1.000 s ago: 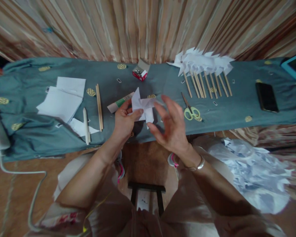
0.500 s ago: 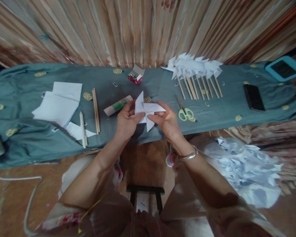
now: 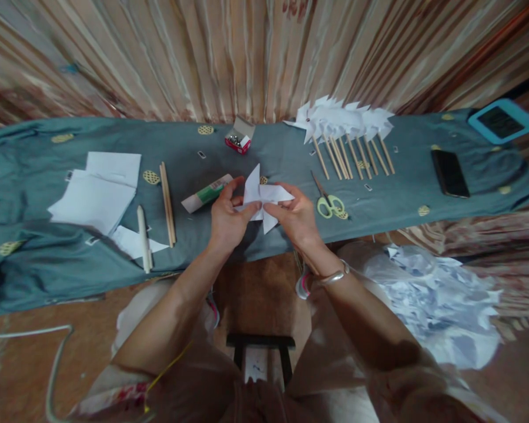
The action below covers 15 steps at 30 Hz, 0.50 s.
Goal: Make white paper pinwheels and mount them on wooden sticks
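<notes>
A white folded paper pinwheel (image 3: 253,187) is held over the front part of the cloth-covered table. My left hand (image 3: 230,217) grips its left side, thumb near the centre. On its right side my right hand (image 3: 294,216) pinches it, with the thumb also close to the middle. A green and white glue tube (image 3: 206,192) lies just left of my left hand. Scissors with light green handles (image 3: 330,205) rest to the right of my right hand. Behind the pinwheel stands an open red box (image 3: 238,141) of small metal pins.
White paper sheets (image 3: 97,197), a white pen-like tool (image 3: 144,238) and wooden sticks (image 3: 167,202) lie left. Several pinwheels on sticks (image 3: 344,120), a phone (image 3: 450,173) and a blue-framed device (image 3: 502,121) are right. A bag of white paper pieces (image 3: 441,305) sits below the table's right side.
The view has shifted slightly, so the table items appear a little further left. Both hands keep their hold on the pinwheel, which looks almost unchanged.
</notes>
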Tool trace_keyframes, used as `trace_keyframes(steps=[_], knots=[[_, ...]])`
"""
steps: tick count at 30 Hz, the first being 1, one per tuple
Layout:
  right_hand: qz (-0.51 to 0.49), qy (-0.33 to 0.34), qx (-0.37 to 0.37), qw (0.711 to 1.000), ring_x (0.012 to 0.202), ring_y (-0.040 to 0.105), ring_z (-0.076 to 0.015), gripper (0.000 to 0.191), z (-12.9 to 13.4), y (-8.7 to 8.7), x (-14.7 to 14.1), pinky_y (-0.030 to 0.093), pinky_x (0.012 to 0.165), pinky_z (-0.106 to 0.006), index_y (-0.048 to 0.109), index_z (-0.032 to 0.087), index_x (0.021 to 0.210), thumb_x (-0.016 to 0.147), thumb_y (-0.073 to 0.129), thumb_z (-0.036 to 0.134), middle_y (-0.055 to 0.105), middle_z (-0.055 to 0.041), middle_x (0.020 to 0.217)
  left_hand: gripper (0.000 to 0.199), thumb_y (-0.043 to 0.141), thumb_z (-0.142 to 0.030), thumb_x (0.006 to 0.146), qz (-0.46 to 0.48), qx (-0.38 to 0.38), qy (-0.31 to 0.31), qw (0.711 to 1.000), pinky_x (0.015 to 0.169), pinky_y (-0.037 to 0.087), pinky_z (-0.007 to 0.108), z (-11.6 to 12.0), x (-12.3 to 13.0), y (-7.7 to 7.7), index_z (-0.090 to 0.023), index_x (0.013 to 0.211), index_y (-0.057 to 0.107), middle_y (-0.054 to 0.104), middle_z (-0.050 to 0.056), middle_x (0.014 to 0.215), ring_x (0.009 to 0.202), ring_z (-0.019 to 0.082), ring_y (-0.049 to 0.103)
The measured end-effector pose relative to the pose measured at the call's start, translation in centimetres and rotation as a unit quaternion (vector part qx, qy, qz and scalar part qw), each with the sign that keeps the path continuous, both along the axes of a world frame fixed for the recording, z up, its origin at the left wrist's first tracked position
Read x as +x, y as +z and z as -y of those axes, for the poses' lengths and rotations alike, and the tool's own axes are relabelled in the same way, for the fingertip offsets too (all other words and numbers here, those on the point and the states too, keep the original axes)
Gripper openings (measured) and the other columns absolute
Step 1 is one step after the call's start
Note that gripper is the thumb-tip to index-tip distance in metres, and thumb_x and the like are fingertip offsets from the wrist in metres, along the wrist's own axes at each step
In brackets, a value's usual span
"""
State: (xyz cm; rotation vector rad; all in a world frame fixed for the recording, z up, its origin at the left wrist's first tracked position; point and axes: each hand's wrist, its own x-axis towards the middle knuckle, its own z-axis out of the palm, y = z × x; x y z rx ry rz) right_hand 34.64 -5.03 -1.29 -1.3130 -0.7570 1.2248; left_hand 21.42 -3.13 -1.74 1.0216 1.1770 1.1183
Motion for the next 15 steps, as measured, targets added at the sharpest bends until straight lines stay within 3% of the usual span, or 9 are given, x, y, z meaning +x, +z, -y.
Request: trace_keyframes(steps=[15], knots=[[0.006, -0.005, 0.005, 1.0, 0.059, 0.066, -0.0153, 0.057, -0.08, -0.06, 0.1, 0.051, 0.059, -0.026, 0.055, 0.021, 0.104, 0.054, 0.079, 0.031, 0.07, 0.0062, 0.065, 0.073, 0.082, -0.025, 0.062, 0.005, 0.013, -0.005, 1.0, 0.073, 0.058, 0.032, 0.0, 0.18, -0.14, -0.02, 0.13, 0.055, 0.075, -0.001, 0.081, 0.074, 0.021, 0.071]])
